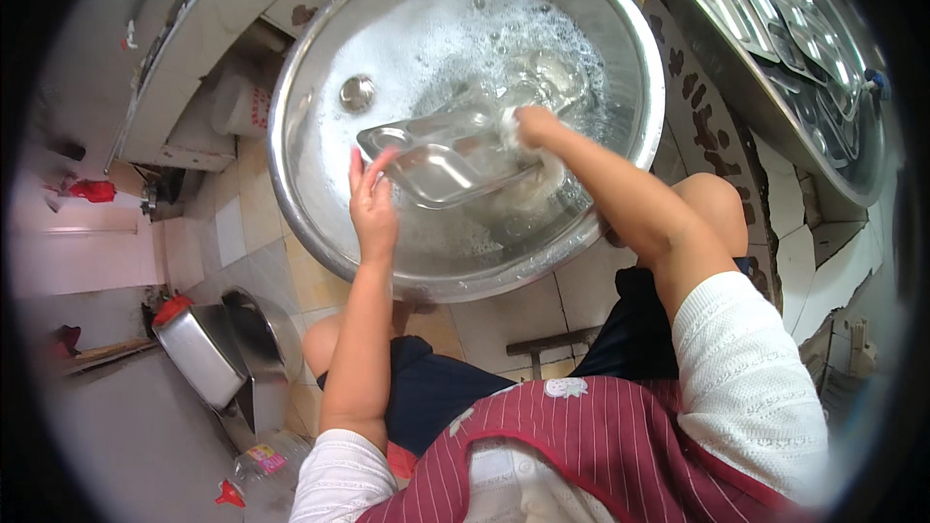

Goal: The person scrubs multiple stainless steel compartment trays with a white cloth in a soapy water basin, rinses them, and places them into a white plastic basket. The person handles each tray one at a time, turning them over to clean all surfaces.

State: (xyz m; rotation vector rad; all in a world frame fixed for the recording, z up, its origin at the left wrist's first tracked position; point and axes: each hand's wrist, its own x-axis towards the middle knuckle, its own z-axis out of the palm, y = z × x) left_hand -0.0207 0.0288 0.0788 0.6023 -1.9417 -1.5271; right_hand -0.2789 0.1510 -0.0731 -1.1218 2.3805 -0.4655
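Note:
A stainless steel compartment tray (439,167) is held tilted over soapy water in a large round metal basin (465,289). At its left end, my left hand (374,207) grips the edge, with fingers spread around the corner. My right hand (539,128) presses a white cloth (511,127) against the tray's right part; both are blurred. Water and suds partly hide that end of the tray. In the foam to the upper left sits a small round metal item (357,93). Under the water at the upper right, further metal shapes (556,80) show indistinctly.
To the right, a large metal tub (835,192) holds several compartment trays (792,14). Metal containers (207,356) and a clear plastic bottle (269,457) stand at the lower left. A white bucket (236,105) sits under the ledge. Tiled floor (501,319) surrounds the basin.

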